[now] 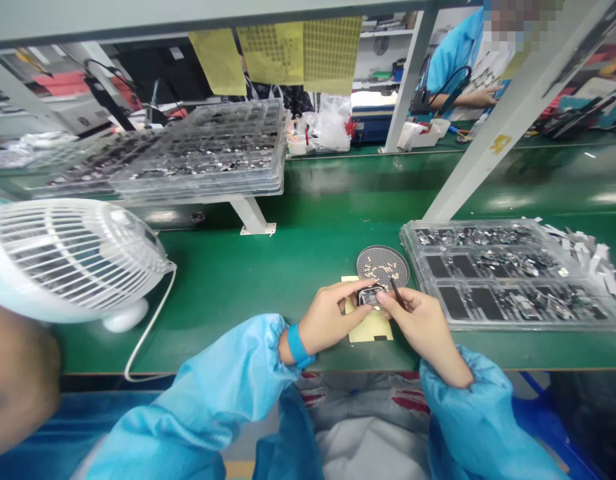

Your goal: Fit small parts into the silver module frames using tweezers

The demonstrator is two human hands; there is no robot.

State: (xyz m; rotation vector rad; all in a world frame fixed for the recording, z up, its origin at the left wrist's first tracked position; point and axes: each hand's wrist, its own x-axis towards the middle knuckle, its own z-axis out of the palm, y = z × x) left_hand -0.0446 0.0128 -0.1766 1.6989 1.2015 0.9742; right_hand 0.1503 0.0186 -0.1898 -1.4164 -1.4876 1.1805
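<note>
My left hand (328,317) is closed around the edges of a small black-framed electronic part (369,295) with a shiny inner face. My right hand (422,321) pinches dark tweezers (397,293), and its fingertips touch the right side of that part. Under the hands lies a yellow paper sheet (371,329). Just beyond them sits a round dark perforated dish (364,259) with several tiny pale pieces scattered on it. The fingers hide some of the electronic part, and the tweezers' tips are too small to make out.
A clear compartment tray (441,325) of electronic parts stands at the right, with paper strips (591,257) beside it. A white fan (73,260) and its cord are at the left. Stacked trays (203,180) rest on a raised shelf. Behind the bench, a person in blue sleeves (453,57) works.
</note>
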